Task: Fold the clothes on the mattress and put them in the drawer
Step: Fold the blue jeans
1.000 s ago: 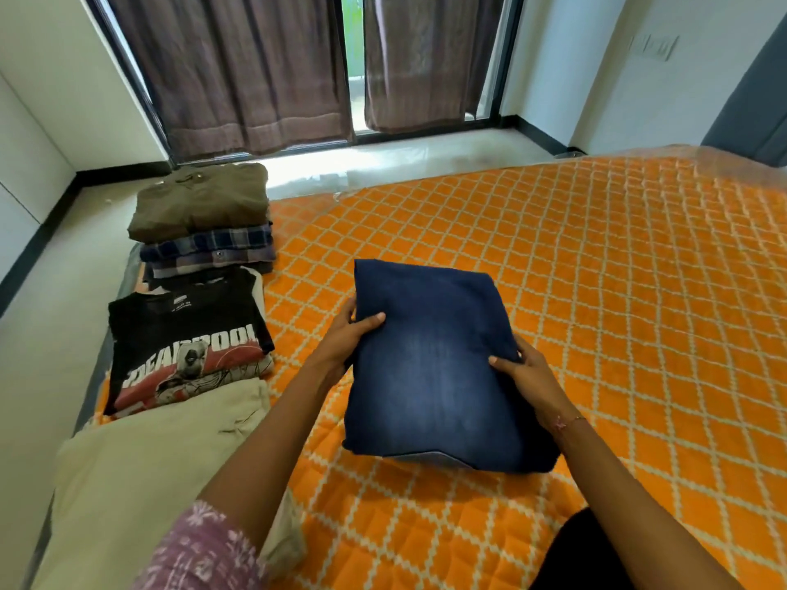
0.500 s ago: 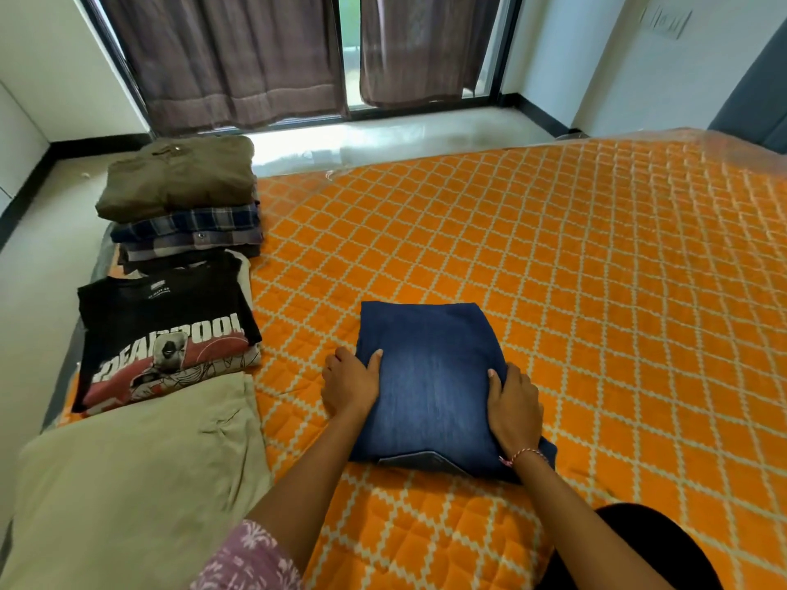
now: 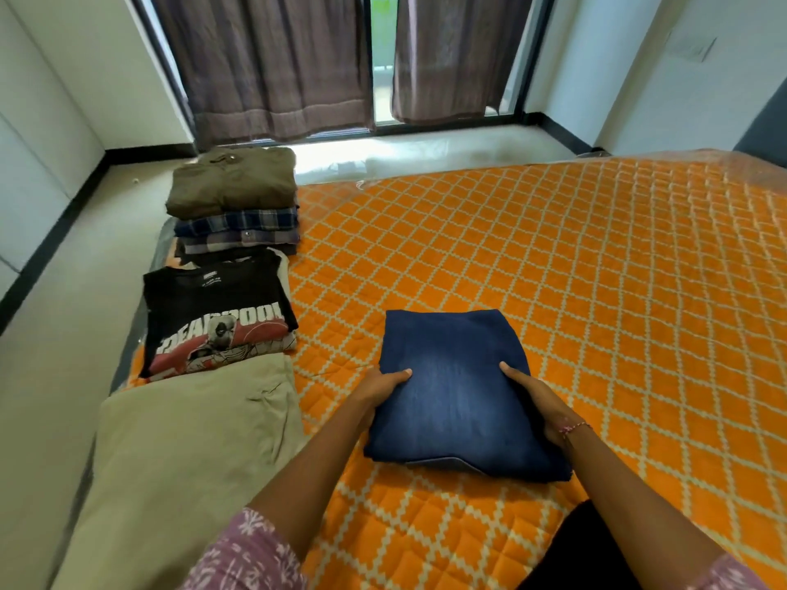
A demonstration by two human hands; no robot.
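- Folded jeans on orange mattress, gripped at both side edges: left hand and right hand, thumbs on top, fingers tucked beneath.
- Folding apparently done; lifting step in hand.
- Next: carry level to drawer, not in view.

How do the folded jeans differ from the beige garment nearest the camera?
The folded jeans are dark blue denim; the beige garment is pale khaki cloth. The jeans make a compact rectangle, while the beige garment spreads wider and longer. The left hand and right hand grip the jeans' sides; nothing touches the beige garment, which lies at the left edge. Both are folded and lie on the orange mattress.
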